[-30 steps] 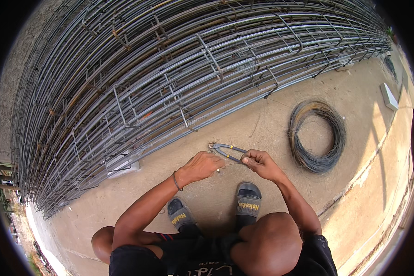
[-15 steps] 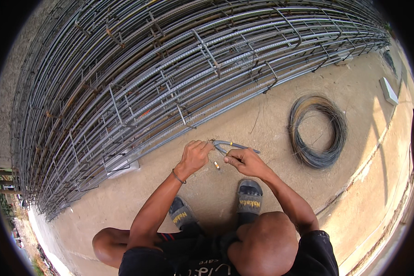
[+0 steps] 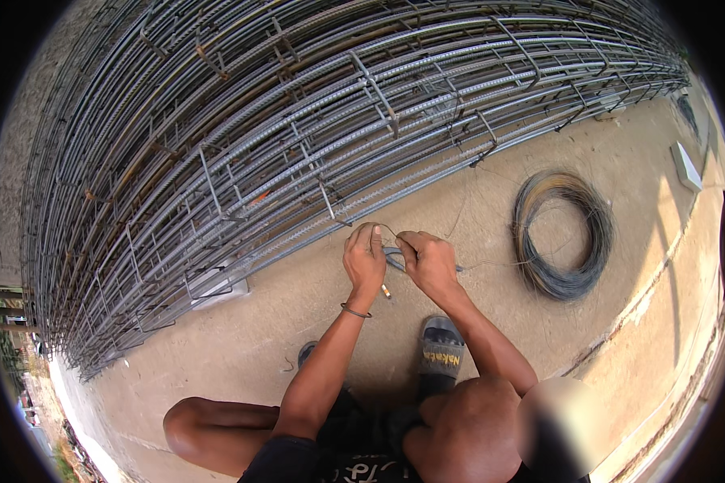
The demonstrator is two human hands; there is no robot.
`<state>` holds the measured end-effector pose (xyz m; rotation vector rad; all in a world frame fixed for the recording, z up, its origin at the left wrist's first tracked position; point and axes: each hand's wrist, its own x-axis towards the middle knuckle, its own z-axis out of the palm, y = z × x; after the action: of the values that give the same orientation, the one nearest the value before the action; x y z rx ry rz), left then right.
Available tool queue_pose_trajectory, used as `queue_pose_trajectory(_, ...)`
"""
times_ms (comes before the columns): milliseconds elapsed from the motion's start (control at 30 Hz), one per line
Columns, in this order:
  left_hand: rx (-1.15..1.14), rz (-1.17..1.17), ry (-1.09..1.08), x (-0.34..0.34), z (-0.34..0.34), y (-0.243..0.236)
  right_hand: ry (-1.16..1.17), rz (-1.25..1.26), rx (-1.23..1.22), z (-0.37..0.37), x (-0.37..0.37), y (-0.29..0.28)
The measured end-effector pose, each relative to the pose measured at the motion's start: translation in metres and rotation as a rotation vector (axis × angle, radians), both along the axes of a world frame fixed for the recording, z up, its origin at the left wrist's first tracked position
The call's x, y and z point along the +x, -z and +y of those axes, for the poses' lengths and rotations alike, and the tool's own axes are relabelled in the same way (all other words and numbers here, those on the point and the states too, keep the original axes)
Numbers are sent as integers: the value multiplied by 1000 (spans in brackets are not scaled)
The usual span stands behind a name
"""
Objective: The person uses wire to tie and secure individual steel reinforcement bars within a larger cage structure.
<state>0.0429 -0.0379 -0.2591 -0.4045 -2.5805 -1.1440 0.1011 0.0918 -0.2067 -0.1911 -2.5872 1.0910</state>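
A thin binding wire (image 3: 386, 227) arcs between my hands. My left hand (image 3: 365, 256) closes on one part of it, thumb against fingers. My right hand (image 3: 428, 259) pinches it a short way to the right. Beneath my right hand show parts of the grey pliers (image 3: 394, 259); the hand hides the rest, and I cannot tell whether they lie on the ground. A cigarette-like stub (image 3: 387, 291) is on the ground by my left wrist. From the right, the coil of wire (image 3: 606, 241) sends a thin strand toward my right hand.
A large stack of steel rebar cages (image 3: 298, 153) stretches across the far side, just beyond my hands. My sandalled foot (image 3: 441, 350) is planted below my right hand. A pale angular block (image 3: 685, 167) lies at the far right of the concrete floor (image 3: 491, 217).
My right hand has let go of the pliers and now pinches the wire. My left hand has moved right, closer to it. A strand now shows between the coil and my right hand.
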Motion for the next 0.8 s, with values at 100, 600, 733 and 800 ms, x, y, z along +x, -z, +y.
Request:
queue_pose_trajectory(100,30,-27,27,4,2,-9,7,-30,-187,9,8,2)
queue_pose_trajectory(600,790,-979,203,17,-12,-9,98,97,-24,10,-9,25)
queue_pose_trajectory(733,782,-924,260,3,-30,-7,-308,14,-44,66,10,3)
queue_pose_trajectory(800,659,-855,352,5,-12,-11,-366,-61,120,100,19,-1)
